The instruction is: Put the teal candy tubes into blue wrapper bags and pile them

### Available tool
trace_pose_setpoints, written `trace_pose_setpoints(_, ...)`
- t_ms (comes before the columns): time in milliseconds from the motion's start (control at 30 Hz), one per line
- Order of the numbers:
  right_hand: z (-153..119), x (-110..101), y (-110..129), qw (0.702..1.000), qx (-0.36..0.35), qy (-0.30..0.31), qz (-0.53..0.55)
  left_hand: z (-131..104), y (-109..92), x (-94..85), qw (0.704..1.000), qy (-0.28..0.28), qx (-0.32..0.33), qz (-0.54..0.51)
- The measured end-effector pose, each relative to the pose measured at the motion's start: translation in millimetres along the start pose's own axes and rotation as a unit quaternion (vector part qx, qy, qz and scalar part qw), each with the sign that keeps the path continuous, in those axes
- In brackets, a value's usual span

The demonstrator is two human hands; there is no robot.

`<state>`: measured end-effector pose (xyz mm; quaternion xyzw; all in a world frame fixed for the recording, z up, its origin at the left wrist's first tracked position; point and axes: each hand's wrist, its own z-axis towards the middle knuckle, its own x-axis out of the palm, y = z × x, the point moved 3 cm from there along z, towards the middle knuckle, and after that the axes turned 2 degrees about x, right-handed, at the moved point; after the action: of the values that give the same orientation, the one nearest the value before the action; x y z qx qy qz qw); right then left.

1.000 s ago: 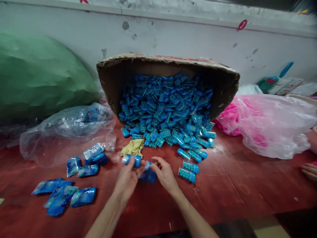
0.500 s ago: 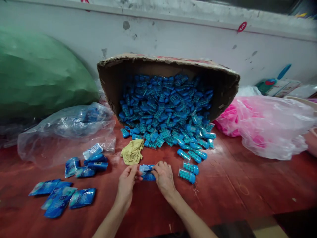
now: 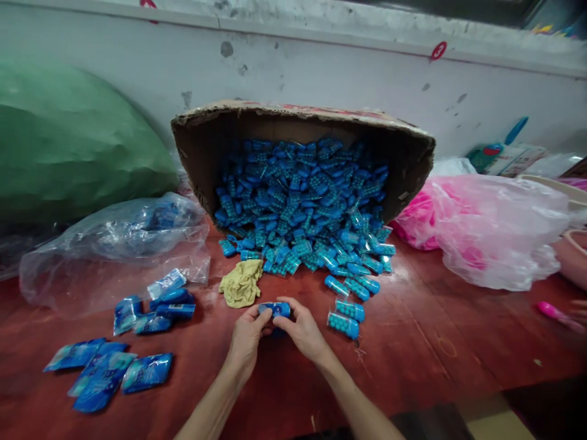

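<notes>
left hand (image 3: 247, 337) and right hand (image 3: 302, 330): we have both closed on the blue tube (image 3: 277, 309) | blue tube: six o'clock of cardboard box (image 3: 195, 150) | yellow cloth (image 3: 241, 283): its ten o'clock

The held tube (image 3: 277, 310) is blue, bottles (image 3: 302, 201) blue with turquoise dots, tabletop (image 3: 413, 354) red.

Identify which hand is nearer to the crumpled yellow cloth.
Left. The left hand is just in front of the crumpled yellow cloth; the right hand is farther off, to its front right, at the right end of the blue cylinder.
</notes>
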<state>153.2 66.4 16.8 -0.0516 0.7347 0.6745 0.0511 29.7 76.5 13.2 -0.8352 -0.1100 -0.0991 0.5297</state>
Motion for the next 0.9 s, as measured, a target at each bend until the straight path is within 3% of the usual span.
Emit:
trace_pose_setpoints(133,8.1,0.8,-5.3,0.997,0.042,-0.019,0.063,4.9,-2.2,1.8,0.999,0.006,0.026,0.029)
trace_pose_setpoints(367,13.5,-6.2,6.1,0.997,0.022,-0.069,0.019,13.3,-0.3,2.8,0.999,-0.007,0.019,0.038)
trace_pose_setpoints(600,16.2,5.5,-4.8,0.993,0.062,-0.09,0.048,13.8,-2.5,10.7,1.0,0.0,0.016,-0.014)
trace_pose_setpoints(900,17.1,9.8,-7.6,0.988,0.08,-0.085,0.103,18.0,3.2,7.0,0.999,-0.03,0.028,0.023)
